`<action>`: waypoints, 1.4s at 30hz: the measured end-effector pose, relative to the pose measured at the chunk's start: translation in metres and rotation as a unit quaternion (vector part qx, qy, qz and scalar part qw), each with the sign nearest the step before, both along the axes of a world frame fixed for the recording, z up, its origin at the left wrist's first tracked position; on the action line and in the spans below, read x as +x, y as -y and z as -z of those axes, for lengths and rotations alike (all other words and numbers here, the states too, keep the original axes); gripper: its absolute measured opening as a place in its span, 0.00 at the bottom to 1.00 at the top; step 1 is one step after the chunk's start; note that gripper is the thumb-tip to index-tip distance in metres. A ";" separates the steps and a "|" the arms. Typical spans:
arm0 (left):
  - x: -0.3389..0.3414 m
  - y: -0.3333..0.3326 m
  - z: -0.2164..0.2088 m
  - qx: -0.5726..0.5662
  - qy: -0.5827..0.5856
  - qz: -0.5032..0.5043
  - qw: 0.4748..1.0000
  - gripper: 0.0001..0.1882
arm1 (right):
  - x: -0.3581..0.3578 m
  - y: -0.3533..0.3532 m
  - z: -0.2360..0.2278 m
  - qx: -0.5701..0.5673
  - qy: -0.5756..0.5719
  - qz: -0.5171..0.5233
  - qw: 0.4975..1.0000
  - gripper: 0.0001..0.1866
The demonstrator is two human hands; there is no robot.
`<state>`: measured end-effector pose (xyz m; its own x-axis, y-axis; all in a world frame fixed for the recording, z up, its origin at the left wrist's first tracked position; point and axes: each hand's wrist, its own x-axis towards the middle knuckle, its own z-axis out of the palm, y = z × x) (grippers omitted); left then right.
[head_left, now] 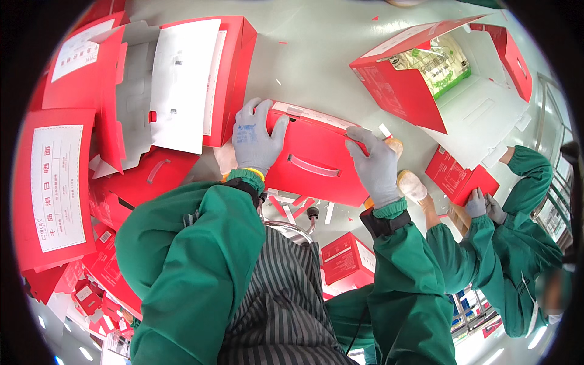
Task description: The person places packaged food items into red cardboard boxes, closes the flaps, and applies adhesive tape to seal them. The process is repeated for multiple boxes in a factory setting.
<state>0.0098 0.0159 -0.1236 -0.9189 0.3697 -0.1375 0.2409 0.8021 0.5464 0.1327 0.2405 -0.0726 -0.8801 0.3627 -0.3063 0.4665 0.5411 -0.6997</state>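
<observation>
A red carton point(304, 155) with a pale strap handle point(314, 165) on its upper face lies in front of me. My left hand point(258, 137), in a grey glove, grips its left end, with the fingers over the far left corner and the thumb on the top. My right hand point(375, 167), also gloved in grey, holds the far right corner with bent fingers. A white-topped side of the carton shows along its far edge. The carton's underside is hidden.
Red cartons point(58, 188) crowd the left, one with an open grey-white flap point(182, 85). At the far right an open carton point(401, 85) holds green-and-clear packs point(435, 64). A co-worker in green point(511, 243) handles another red carton point(459, 176). Paper scraps litter the floor.
</observation>
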 end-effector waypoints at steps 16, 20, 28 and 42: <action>0.002 0.001 0.002 0.002 -0.002 -0.002 1.000 0.24 | 0.020 -0.015 -0.002 0.140 0.003 -0.016 0.990 0.13; 0.002 0.002 0.006 0.004 -0.003 0.002 1.000 0.24 | 0.026 -0.020 -0.004 0.108 -0.017 0.005 0.994 0.14; 0.002 0.001 0.004 -0.003 0.007 -0.001 1.000 0.23 | 0.026 -0.011 0.001 0.137 -0.013 0.027 0.990 0.13; 0.002 0.000 -0.001 -0.013 0.008 -0.004 1.000 0.22 | 0.034 -0.012 0.009 0.169 0.011 0.083 0.982 0.16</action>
